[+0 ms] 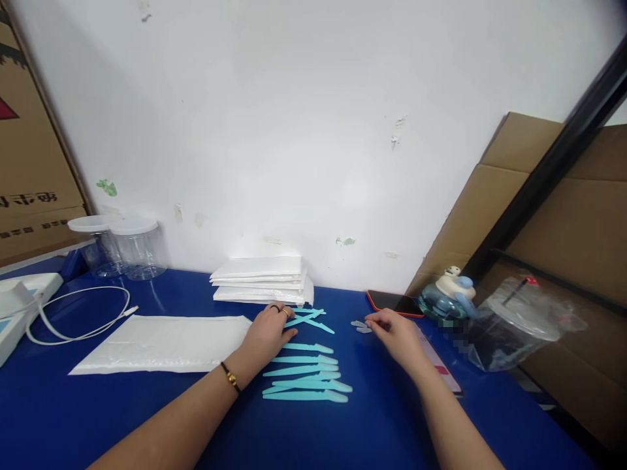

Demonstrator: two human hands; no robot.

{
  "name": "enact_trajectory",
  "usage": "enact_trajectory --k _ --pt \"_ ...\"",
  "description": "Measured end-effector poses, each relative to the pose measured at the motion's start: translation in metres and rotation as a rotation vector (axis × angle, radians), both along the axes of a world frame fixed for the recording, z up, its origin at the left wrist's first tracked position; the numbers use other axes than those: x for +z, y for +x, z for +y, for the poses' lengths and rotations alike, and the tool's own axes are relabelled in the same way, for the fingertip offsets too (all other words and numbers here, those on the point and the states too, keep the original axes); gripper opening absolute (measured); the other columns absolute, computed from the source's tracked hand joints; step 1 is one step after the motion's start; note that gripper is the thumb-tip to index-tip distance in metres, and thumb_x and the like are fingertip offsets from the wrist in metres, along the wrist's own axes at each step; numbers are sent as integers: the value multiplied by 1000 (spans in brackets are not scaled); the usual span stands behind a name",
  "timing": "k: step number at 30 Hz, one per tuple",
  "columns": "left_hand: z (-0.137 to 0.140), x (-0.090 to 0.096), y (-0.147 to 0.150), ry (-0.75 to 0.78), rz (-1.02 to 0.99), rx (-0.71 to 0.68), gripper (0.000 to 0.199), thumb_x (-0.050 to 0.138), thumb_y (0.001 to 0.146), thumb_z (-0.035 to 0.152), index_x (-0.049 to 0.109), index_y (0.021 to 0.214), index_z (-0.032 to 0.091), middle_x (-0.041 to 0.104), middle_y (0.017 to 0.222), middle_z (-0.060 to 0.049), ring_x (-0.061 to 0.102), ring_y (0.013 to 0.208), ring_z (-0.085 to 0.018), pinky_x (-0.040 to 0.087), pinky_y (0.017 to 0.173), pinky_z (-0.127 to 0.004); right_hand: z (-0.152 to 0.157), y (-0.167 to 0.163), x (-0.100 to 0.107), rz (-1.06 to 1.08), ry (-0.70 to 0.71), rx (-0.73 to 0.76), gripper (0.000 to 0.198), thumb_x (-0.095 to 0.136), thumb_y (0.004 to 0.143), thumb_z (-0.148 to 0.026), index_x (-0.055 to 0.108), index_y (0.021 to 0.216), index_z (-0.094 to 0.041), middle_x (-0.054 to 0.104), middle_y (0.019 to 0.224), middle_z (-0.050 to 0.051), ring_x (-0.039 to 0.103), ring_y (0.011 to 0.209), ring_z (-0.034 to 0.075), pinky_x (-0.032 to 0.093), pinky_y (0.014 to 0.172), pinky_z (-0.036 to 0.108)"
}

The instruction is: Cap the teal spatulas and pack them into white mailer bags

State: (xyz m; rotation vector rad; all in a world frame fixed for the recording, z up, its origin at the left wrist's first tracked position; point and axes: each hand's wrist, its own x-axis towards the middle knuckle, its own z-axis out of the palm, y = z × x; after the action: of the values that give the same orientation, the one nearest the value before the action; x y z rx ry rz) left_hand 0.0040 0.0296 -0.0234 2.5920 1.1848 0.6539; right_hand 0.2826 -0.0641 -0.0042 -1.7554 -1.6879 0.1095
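My left hand [268, 334] reaches over a few crossed turquoise eyebrow razors [321, 326]. Its thumb and index finger are apart, and the ends of the razors disappear beneath the fingers. Below it, several more eyebrow razors [306, 371] lie side by side in a rough column, their heads pointing right. My right hand [394, 329] pinches at a small group of clear plastic blade caps [360, 324], with a cap at its fingertips. Part of that cap is hidden by the fingers.
A white padded mailer [161, 344] lies at left, below a stack of mailers [259, 277]. A white cable [78, 294] and lidded clear jars [140, 251] are farther left. At right are a phone [396, 303], a figurine [448, 294], a bagged cup [519, 323] and a pink item [441, 365].
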Motion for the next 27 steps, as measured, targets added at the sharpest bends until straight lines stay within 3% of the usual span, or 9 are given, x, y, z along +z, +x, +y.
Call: enact_trajectory --k 5,9,18,27 --pt "4 -1 -1 -25 100 -1 12 52 84 26 60 87 18 59 89 -5 55 86 -20 42 76 -30 3 14 -10 -150 -118 20 19 50 79 -18 68 85 -20 64 89 4 60 80 19 44 73 29" --pt "0 4 1 12 155 -44 17 45 88 21 59 80 17 60 82 -5 55 81 -18 42 75 -29 8 10 -20 -186 -189 15 13 54 76 -20 67 77 -20 60 86 4 59 79 19 43 73 29" --pt "1 3 -11 49 170 -317 21 41 91 22 59 81 19 61 79 -1 55 77 -15 38 72 -26 3 -14 -19 172 -335 191 2 61 71 -18 62 72 -18 58 61 -2 50 56 12 35 51 20" --pt "3 -1 -10 50 143 -336 22 40 92 23 59 83 19 60 81 -2 55 79 -15 37 73 -26 6 -29 -22 184 -281 256 7 60 74 -21 66 74 -19 61 64 -3 50 57 11 36 54 21"
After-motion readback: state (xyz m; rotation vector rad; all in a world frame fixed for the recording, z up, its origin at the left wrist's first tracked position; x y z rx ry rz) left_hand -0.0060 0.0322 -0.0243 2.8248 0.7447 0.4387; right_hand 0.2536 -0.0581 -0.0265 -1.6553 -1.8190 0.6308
